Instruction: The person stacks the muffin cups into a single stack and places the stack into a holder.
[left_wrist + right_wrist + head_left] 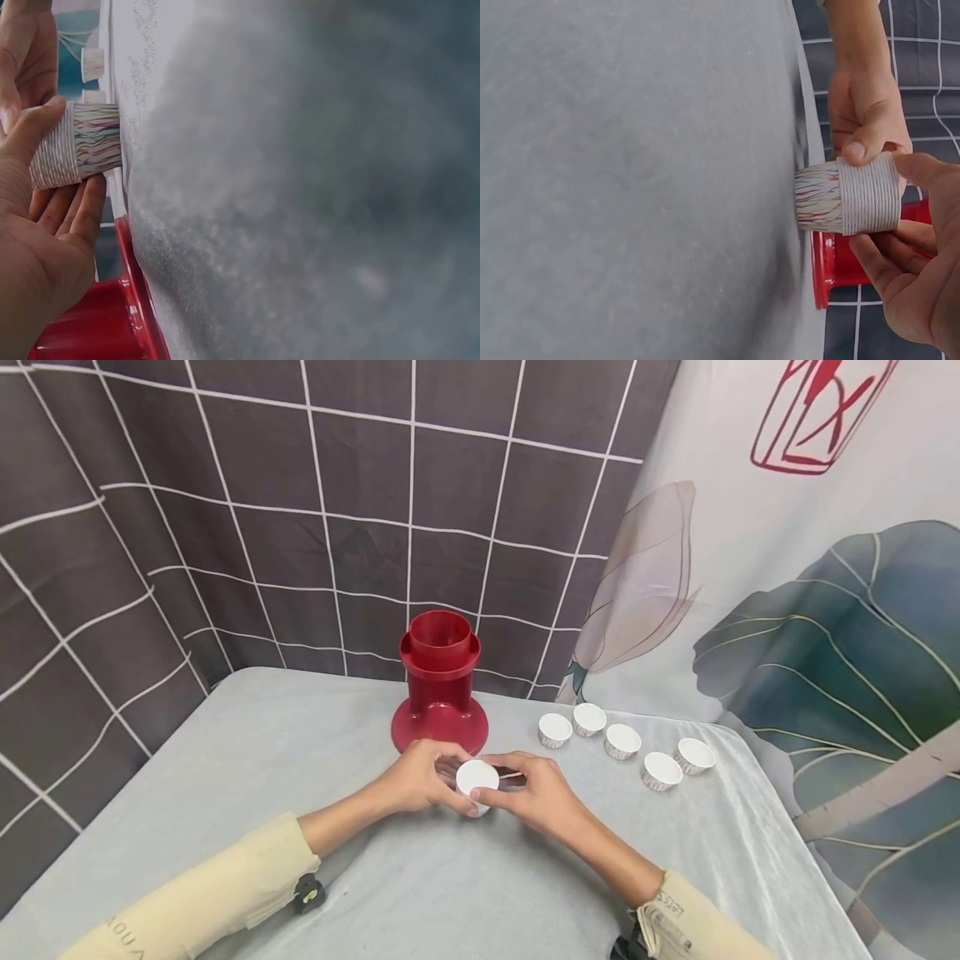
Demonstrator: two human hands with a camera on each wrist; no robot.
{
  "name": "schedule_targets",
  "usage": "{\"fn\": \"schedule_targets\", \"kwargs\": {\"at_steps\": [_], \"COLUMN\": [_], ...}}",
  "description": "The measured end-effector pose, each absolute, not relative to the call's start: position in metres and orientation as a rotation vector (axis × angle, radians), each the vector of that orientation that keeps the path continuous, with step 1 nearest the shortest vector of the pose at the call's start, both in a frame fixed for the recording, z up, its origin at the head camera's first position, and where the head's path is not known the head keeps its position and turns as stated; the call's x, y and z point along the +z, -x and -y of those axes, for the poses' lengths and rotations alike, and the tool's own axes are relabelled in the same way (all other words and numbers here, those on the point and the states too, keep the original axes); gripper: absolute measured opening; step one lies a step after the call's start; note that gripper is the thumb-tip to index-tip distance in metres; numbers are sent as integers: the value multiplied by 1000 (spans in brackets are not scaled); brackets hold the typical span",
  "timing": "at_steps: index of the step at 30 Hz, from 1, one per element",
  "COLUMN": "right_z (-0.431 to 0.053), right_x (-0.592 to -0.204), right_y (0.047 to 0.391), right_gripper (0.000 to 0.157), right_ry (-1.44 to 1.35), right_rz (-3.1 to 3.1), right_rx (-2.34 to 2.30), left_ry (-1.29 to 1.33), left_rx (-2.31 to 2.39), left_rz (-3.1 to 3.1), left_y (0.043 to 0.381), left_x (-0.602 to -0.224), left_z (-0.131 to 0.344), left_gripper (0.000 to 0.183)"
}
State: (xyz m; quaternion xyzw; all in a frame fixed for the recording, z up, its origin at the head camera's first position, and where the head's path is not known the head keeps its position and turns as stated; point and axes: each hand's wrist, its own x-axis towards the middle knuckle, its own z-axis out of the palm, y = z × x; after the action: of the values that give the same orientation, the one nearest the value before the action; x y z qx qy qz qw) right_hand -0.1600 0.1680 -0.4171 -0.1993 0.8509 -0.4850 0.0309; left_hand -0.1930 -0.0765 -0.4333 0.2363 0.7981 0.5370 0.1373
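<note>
A nested stack of white paper baking cups [477,775] with coloured streaks on its side stands upright on the cloth-covered table, between both hands. My left hand [423,777] holds it from the left, thumb on the near side and fingers behind. From the right, my right hand [542,793] grips the same stack, its thumb at the upper rim. Both wrist views show the rolled rims of the stack [870,196] packed close at the top, with the patterned wall of the lowest cup [97,139] reaching down to the cloth.
Just behind the hands stands a red cylindrical holder [441,693] with a wide round base. Several single baking cups [622,742] sit apart at the back right. A dark gridded curtain [360,552] and a leaf-printed one [847,635] hang behind the grey table [247,735].
</note>
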Motion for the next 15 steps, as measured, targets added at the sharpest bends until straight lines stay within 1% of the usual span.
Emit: {"fn": "schedule_targets", "kwargs": {"at_steps": [6, 15], "right_z": [-174, -196], "right_x": [-415, -416], "right_y": [157, 155], "right_gripper": [45, 50], "right_ry": [548, 503], "right_rz": [-2625, -2665], "right_rx": [-1503, -1503], "left_ry": [-689, -766], "left_rx": [1560, 1517], "left_rz": [-2314, -2373], "left_y": [194, 192], "left_x": [-434, -432], "left_z": [76, 77], "left_gripper": [52, 59]}}
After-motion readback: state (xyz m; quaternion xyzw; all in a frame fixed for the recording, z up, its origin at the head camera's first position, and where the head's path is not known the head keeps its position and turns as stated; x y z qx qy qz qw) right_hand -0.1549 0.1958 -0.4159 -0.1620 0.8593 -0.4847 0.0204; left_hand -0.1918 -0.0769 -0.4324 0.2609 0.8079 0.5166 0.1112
